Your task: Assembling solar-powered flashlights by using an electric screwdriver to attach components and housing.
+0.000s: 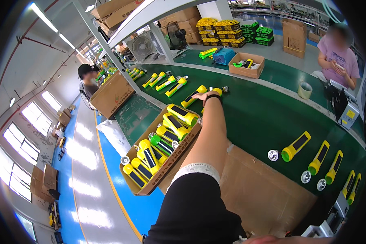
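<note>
1. Grip: left hand [207, 96] is over the yellow torches on the belt, at the near end of one yellow torch [191, 99]; finger closure can't be told, palm side hidden.
2. Right hand [268, 240] is only a sliver at the near edge; grip can't be told.
3. Progress, judged: partway. Open carton [171, 162], left of the arm, already holds a pile of yellow torches plus a green torch [162, 145]; silver lamp heads show loose among them.
4. Left, judged: torches still out on the green belt [248, 118], a far-left row [165, 83] and a right-hand group [297, 146], with lamp heads [273, 155] apart beside several. These look unfinished.
5. Hard to see: torch under the wrist mostly covered; carton's lower layer hidden; rightmost torches partly blocked by metal equipment [323, 229], itself cut off; far-left row's end too small to count.
</note>
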